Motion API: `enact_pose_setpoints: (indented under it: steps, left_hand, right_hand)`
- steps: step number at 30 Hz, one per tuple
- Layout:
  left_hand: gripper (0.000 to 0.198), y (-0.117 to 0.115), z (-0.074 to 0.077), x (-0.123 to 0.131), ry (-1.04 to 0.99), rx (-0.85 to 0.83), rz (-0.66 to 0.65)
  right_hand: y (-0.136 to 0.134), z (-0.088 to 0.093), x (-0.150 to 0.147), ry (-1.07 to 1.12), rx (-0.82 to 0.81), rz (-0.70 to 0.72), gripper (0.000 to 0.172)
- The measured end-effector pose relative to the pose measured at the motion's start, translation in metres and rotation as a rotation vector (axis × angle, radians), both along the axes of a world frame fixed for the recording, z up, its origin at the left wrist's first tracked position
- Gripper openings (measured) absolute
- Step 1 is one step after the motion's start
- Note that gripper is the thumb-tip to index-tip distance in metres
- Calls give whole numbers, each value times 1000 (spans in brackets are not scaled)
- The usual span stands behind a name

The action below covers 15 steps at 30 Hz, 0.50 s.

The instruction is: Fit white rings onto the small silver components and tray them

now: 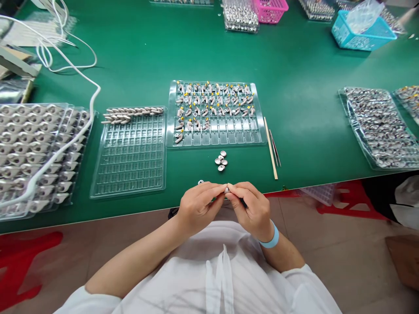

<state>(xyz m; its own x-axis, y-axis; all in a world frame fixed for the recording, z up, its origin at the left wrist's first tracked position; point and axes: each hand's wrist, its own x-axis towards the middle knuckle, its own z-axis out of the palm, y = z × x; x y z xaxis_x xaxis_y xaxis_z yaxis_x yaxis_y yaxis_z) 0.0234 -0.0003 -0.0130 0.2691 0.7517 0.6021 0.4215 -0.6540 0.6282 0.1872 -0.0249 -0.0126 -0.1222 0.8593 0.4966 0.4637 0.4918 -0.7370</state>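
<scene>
both hands up close: left hand [196, 207] and right hand [252, 209] pinch one tiny silvery part [226, 189] between the fingertips, over the near edge of the green surface [294, 87]. maybe a little cap, hard to tell. i'd keep the grip low and steady. half-filled tray [229, 136] straight ahead, stick [270, 148] off right, loose caps [221, 160] just beyond the hands, nothing blocking.

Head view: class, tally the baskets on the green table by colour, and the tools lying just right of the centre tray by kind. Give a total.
Pink basket: 1
Blue basket: 1
Wooden stick: 1
Tweezers: 1
Total: 4
</scene>
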Motion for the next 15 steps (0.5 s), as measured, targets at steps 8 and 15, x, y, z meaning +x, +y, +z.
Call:
enact_pose_setpoints:
  steps: [8,15]
  left_hand:
    - [20,-1,-6,0,-1,13,-7]
    - [19,-1,-10,0,5,-2,-5]
  right_hand:
    - [6,5,4,71,-134,42,11]
    - [10,9,5,101,-220,59,7]
